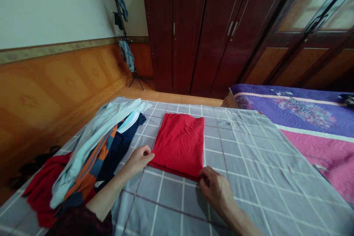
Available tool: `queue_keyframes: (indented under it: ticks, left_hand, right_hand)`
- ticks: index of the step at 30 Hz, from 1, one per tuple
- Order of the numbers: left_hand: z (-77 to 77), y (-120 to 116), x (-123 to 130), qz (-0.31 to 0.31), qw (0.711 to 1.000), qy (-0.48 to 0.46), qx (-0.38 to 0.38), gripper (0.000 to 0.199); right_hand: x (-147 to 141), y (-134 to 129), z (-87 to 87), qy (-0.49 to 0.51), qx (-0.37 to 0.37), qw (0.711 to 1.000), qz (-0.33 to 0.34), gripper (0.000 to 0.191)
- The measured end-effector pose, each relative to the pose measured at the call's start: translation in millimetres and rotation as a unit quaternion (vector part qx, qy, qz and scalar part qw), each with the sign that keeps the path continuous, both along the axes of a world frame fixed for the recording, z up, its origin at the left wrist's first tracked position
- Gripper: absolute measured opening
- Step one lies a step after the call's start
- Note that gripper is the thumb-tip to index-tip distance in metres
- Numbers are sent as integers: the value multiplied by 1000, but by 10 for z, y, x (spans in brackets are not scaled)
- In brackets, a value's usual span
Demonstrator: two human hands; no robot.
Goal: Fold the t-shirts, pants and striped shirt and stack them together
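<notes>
A red garment (179,142), folded into a flat near-rectangle, lies on the grey checked bedsheet (243,155). At its near left corner my left hand (141,158) pinches the cloth between thumb and fingers. My right hand (215,184) has its fingers curled onto the near right corner of the same cloth. Some small wrinkles run across the top layer. What kind of garment it is cannot be told from this fold.
Loose clothes lie piled on the left: a pale blue garment (110,114), an orange and blue one (102,155) and a red one (44,191). Beyond the bed stand a dark wardrobe (190,44) and a coat rack (121,18). A purple and pink bedspread (298,108) covers the surface at right.
</notes>
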State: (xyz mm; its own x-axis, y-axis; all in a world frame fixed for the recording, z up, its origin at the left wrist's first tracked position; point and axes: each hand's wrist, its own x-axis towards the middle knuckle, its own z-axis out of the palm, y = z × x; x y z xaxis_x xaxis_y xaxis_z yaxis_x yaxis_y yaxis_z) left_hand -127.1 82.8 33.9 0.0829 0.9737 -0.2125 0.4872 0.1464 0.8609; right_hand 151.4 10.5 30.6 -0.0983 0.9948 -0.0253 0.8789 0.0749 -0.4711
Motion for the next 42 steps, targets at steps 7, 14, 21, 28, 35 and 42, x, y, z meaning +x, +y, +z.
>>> queue_keyframes:
  ticks: [7, 14, 21, 28, 35, 42]
  left_hand:
    - [108, -89, -12, -4, 996, -78, -31, 21]
    - [69, -337, -101, -87, 991, 97, -8, 10]
    - [357, -362, 135, -107, 928, 274, 230, 18]
    - [172, -194, 998, -317, 854, 254, 325, 19]
    - [-198, -221, 1091, -356, 844, 252, 313, 57]
    - [-161, -245, 1047, -379, 865, 228, 238, 66]
  right_hand:
    - [73, -107, 80, 88, 63, 994, -6, 18]
    - [154, -412, 19, 17, -26, 997, 70, 22]
    - [173, -192, 230, 34, 51, 996, 65, 22]
    - [-116, 345, 233, 52, 132, 984, 110, 27]
    - [200, 882, -85, -21, 157, 983, 97, 33]
    - [35, 1127, -46, -62, 146, 969, 192, 35]
